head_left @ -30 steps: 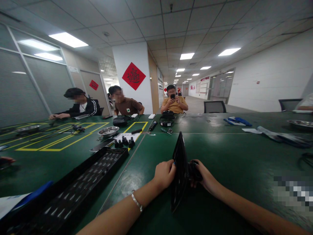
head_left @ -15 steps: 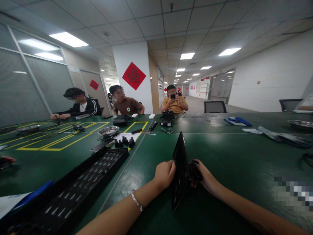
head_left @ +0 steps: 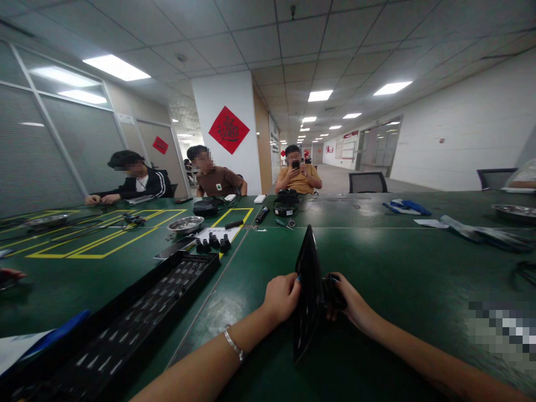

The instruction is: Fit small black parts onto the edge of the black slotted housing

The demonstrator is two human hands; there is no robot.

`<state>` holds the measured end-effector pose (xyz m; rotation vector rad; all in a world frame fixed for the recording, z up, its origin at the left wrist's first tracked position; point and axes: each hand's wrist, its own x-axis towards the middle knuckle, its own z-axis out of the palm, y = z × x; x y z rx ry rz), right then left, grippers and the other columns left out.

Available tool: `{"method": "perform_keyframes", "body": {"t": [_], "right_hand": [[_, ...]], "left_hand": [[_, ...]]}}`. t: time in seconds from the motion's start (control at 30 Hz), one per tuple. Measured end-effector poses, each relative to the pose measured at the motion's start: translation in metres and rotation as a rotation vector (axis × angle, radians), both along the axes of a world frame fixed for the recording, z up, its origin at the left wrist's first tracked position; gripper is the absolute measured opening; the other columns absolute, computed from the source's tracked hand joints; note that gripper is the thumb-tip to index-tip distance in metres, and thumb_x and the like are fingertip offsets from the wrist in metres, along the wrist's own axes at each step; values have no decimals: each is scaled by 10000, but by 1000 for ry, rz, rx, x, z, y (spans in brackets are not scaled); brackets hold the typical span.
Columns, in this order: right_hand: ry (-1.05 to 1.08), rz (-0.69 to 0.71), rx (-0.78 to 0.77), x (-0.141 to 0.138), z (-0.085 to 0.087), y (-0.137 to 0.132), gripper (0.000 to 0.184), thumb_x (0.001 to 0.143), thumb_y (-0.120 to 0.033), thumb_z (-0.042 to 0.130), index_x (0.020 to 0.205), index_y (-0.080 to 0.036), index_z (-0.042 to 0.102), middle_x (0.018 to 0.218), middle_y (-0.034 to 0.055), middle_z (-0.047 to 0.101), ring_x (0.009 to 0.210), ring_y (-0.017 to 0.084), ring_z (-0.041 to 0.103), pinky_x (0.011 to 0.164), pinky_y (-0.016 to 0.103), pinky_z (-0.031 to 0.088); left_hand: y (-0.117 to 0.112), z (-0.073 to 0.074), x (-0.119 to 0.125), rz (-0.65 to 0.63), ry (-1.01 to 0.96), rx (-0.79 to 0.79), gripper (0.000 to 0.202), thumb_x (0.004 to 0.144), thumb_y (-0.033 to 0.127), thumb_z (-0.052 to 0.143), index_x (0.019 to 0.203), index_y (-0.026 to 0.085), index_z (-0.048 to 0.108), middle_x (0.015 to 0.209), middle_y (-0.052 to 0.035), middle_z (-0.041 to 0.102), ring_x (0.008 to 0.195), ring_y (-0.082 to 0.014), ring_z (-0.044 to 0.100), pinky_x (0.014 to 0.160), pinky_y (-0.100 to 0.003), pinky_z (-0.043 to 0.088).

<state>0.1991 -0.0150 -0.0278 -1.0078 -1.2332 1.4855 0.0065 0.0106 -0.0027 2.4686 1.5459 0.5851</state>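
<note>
A thin black panel (head_left: 307,296) stands up almost edge-on in the middle, its lower end near the green table. My left hand (head_left: 282,296), closed, presses against the panel's left face. A small blue spot shows by its thumb; whatever lies inside the fingers is hidden. On the other side, my right hand (head_left: 349,304) is wrapped round a black mount-like part (head_left: 334,291) that sticks out from the panel's right face. Several black stubby fittings (head_left: 213,242) stand beyond the long black tray to the left.
A long black tray (head_left: 138,312) with rows of pale slots lies on the green table (head_left: 251,312). Metal bowls (head_left: 185,224), a screwdriver-like tool (head_left: 262,214), pliers (head_left: 285,224) and blue gloves (head_left: 406,207) lie farther off. Several people sit across the table, one holding up a phone (head_left: 296,165).
Almost nothing differs. Both hands and the panel stay in place; the view has shifted very slightly.
</note>
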Motion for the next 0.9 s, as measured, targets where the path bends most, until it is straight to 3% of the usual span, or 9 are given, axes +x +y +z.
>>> {"method": "perform_keyframes", "body": {"t": [0.17,0.4,0.9], "right_hand": [[3,-13,4,-1,0,0,446,763,-558,424,1025,-205,352,633,-9,597,469,164,593,415,260,419],[0,2,7,0,1,-1,480,762,-582,427,1046,-199,367,660,-5,594,502,169,604,437,266,425],[1,-19,-6,-3,4,-2,463,734,-566,455,1010,-206,361,623,-25,585,461,156,589,410,255,421]], "left_hand": [[-1,2,-1,-5,4,6,366,912,319,263,779,184,577,762,-43,631,736,-178,583,593,-247,303],[-2,4,1,1,-26,-20,510,942,357,136,775,187,586,742,-50,633,707,-173,589,591,-245,308],[1,0,0,23,-56,6,416,920,347,242,718,178,564,712,-36,617,677,-161,557,570,-245,268]]}}
